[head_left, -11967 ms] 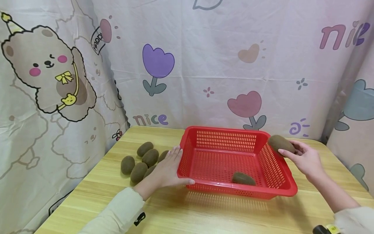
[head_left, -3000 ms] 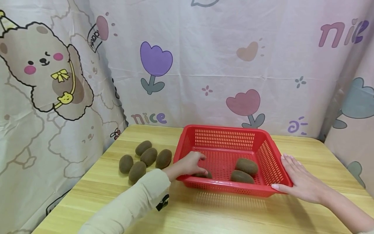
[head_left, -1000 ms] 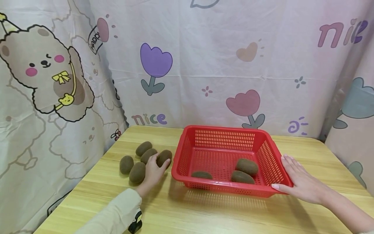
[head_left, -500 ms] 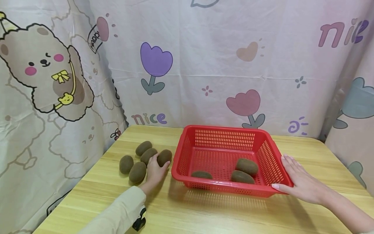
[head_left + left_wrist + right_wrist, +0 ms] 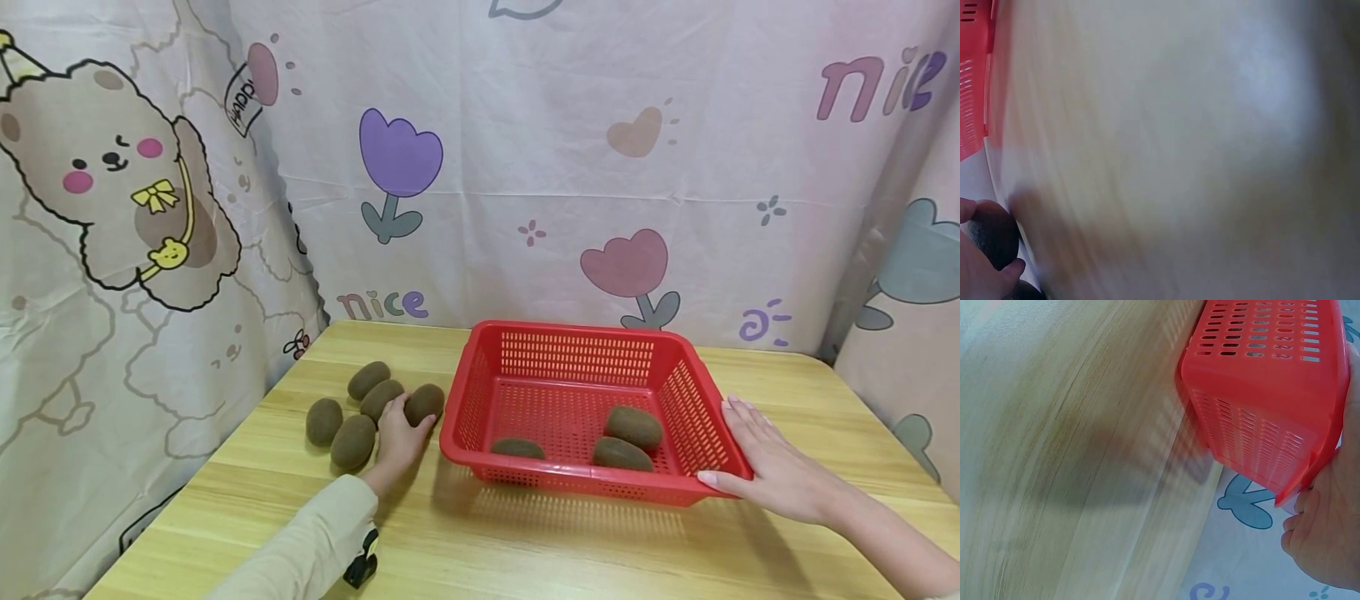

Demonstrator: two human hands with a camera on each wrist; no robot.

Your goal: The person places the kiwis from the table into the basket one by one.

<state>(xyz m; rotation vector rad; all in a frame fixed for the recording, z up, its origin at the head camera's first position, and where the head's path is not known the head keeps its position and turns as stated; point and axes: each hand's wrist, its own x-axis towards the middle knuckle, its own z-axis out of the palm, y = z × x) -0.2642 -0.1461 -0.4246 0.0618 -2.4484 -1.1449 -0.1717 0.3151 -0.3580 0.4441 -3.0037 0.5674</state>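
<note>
Left hand down on the tabletop among the loose kiwis, grip curled round the kiwi nearest the basket, thumb on its right flank, fingers over its near-left side. Kiwi's long axis tilted, running from near-left to far-right, far end pointing toward the basket's left wall, just beside it. Same kiwi in the left wrist view as a dark rounded shape pinched between thumb and a fingertip; rest of that view blurred.

Four more kiwis left of the hand: one farthest back, lying near-left to far-right; one just in front of it, touching the hand; one at the far left, nearly upright in the picture; one nearest, beside the wrist.

Red basket flat on the tabletop, long side running left to right. Three kiwis inside: one by the near-left corner, lying left to right; two at the near right, one behind the other, touching, both lying roughly left to right.

Right hand pressed flat against the basket's near-right corner, grip spread, fingers straight along the rim. In the right wrist view, hand against the red corner, basket seen from outside.

Cartoon-print curtain behind.
</note>
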